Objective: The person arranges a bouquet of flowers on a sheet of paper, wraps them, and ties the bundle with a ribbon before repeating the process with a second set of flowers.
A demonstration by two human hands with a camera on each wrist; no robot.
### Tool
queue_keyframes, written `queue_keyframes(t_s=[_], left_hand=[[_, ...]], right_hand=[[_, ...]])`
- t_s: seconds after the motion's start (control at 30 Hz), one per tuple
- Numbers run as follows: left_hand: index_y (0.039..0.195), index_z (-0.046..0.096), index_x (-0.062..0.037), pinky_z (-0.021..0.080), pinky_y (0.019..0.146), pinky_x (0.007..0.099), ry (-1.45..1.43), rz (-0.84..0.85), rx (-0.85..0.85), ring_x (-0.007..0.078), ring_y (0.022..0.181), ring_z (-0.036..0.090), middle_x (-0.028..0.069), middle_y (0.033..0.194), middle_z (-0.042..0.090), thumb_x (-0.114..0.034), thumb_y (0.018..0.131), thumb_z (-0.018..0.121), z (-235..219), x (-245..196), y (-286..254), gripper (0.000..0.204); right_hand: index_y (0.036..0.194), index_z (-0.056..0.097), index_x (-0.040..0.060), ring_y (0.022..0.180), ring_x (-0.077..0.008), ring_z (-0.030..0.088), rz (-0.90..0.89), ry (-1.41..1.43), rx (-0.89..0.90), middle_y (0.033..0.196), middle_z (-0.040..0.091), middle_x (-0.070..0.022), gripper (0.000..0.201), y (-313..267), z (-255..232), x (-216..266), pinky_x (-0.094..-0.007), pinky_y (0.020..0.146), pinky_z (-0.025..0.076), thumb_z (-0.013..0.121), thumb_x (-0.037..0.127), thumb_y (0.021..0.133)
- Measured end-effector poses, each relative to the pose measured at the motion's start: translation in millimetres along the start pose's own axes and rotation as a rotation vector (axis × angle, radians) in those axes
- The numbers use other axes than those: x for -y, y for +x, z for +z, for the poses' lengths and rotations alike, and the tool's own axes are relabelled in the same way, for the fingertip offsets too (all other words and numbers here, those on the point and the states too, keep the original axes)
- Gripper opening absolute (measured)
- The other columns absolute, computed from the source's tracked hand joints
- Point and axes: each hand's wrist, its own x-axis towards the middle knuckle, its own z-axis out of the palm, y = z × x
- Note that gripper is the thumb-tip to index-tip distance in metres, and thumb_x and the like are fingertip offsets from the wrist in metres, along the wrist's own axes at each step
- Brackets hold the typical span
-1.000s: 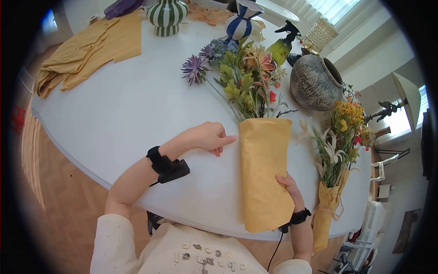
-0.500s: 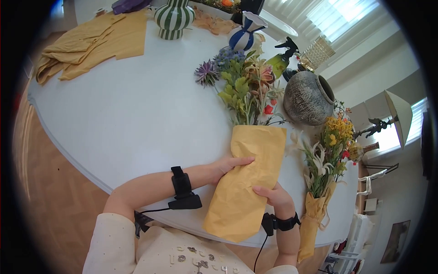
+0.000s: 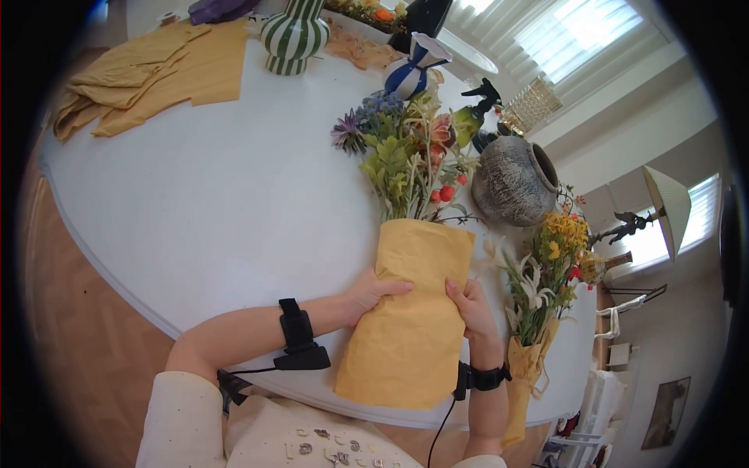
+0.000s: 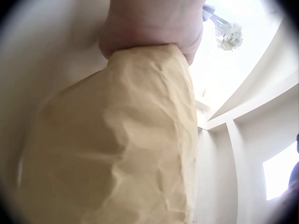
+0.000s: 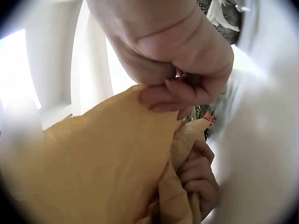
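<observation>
A bouquet (image 3: 402,168) of purple, blue, red and pink flowers with green leaves is wrapped in tan paper (image 3: 409,343). My left hand (image 3: 368,295) grips the wrap from its left side, thumb across the front. On the other side my right hand (image 3: 473,312) holds the paper's edge. The right wrist view shows the right hand's (image 5: 187,70) fingers curled at a paper flap (image 5: 107,154), with the left hand's fingers (image 5: 201,182) round the gathered wrap below. In the left wrist view, paper hides most of the left hand (image 4: 154,28).
Another wrapped bouquet (image 3: 527,366) lies at the right. Beyond are a grey textured pot (image 3: 511,183), a spray bottle (image 3: 472,117), a blue-striped vase (image 3: 413,70) and a green-striped vase (image 3: 295,39). Folded tan paper (image 3: 156,74) lies on the white table (image 3: 218,195) at the far left.
My left hand has come from beside the wrap to grip its left side. The wrap's lower end has swung left, and the right hand has moved up along its right edge.
</observation>
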Motion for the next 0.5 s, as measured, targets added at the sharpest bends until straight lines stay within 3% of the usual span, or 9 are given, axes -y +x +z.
queue_keyframes(t_s=[0.07, 0.1, 0.2, 0.27, 0.3, 0.37, 0.4, 0.47, 0.5], left_hand=[[0.121, 0.043, -0.0046, 0.048, 0.083, 0.0351, -0.041, -0.081, -0.053, 0.0197, 0.097, 0.057, 0.0085, 0.111, 0.056, -0.018, 0.077, 0.066, 2, 1, 0, 0.052], [0.121, 0.043, -0.0046, 0.048, 0.083, 0.0351, -0.040, -0.087, -0.055, 0.0197, 0.097, 0.057, 0.0085, 0.111, 0.056, -0.018, 0.077, 0.066, 3, -2, -1, 0.052], [0.120, 0.043, -0.0052, 0.048, 0.082, 0.0346, -0.102, -0.185, -0.119, 0.0195, 0.096, 0.058, 0.0086, 0.109, 0.057, -0.022, 0.078, 0.065, 5, -1, 2, 0.050], [0.120, 0.044, -0.0052, 0.049, 0.082, 0.0342, -0.024, -0.079, -0.125, 0.0197, 0.096, 0.058, 0.0092, 0.109, 0.057, -0.024, 0.079, 0.064, 8, 4, 5, 0.050], [0.120, 0.044, -0.0052, 0.049, 0.082, 0.0342, -0.023, -0.079, -0.119, 0.0197, 0.096, 0.058, 0.0092, 0.109, 0.057, -0.024, 0.079, 0.064, 9, 2, 4, 0.050], [0.120, 0.044, -0.0041, 0.048, 0.084, 0.0350, -0.036, -0.185, -0.108, 0.0206, 0.097, 0.058, 0.0101, 0.110, 0.057, -0.023, 0.078, 0.064, 8, -7, -1, 0.049], [0.120, 0.044, -0.0041, 0.048, 0.084, 0.0350, -0.035, -0.174, -0.114, 0.0206, 0.097, 0.058, 0.0101, 0.110, 0.057, -0.023, 0.078, 0.064, 3, -9, -1, 0.049], [0.119, 0.045, -0.0029, 0.047, 0.086, 0.0357, -0.248, -0.288, 0.115, 0.0214, 0.098, 0.058, 0.0110, 0.111, 0.057, -0.021, 0.079, 0.063, -8, -10, -2, 0.048], [0.119, 0.045, -0.0029, 0.047, 0.086, 0.0357, -0.244, -0.286, 0.112, 0.0214, 0.098, 0.058, 0.0110, 0.111, 0.057, -0.021, 0.079, 0.063, -9, -10, -4, 0.048]], right_hand=[[0.101, 0.057, -0.0017, 0.065, -0.0088, 0.058, 0.185, 0.013, -0.004, 0.081, 0.063, -0.0053, 0.028, 4, -1, -17, -0.0207, 0.057, 0.048, 0.048, 0.023, 0.092], [0.101, 0.057, -0.0017, 0.065, -0.0088, 0.058, 0.188, 0.019, -0.006, 0.081, 0.063, -0.0053, 0.028, 4, 4, -15, -0.0207, 0.057, 0.048, 0.048, 0.023, 0.092], [0.101, 0.055, -0.0016, 0.067, -0.0093, 0.059, 0.148, 0.020, -0.171, 0.082, 0.063, -0.0061, 0.029, 9, 23, 10, -0.0210, 0.059, 0.048, 0.047, 0.025, 0.092], [0.101, 0.054, -0.0017, 0.069, -0.0088, 0.058, 0.024, 0.219, -0.253, 0.083, 0.063, -0.0059, 0.029, 17, 26, 27, -0.0215, 0.061, 0.048, 0.047, 0.025, 0.092], [0.101, 0.054, -0.0017, 0.069, -0.0088, 0.058, 0.020, 0.217, -0.256, 0.083, 0.063, -0.0059, 0.029, 23, 24, 25, -0.0215, 0.061, 0.048, 0.047, 0.025, 0.092], [0.099, 0.055, -0.0018, 0.069, -0.0087, 0.058, -0.211, 0.045, -0.216, 0.084, 0.063, -0.0057, 0.030, 41, 21, 13, -0.0216, 0.061, 0.047, 0.047, 0.027, 0.092], [0.099, 0.055, -0.0018, 0.069, -0.0087, 0.058, -0.215, 0.045, -0.205, 0.084, 0.063, -0.0057, 0.030, 46, 22, 9, -0.0216, 0.061, 0.047, 0.047, 0.027, 0.092], [0.098, 0.056, -0.0020, 0.068, -0.0082, 0.057, -0.188, 0.169, -0.192, 0.084, 0.063, -0.0055, 0.030, 48, 25, -2, -0.0219, 0.059, 0.046, 0.048, 0.027, 0.092], [0.098, 0.056, -0.0020, 0.068, -0.0082, 0.057, -0.191, 0.172, -0.189, 0.084, 0.063, -0.0055, 0.030, 50, 27, -12, -0.0219, 0.059, 0.046, 0.048, 0.027, 0.092]])
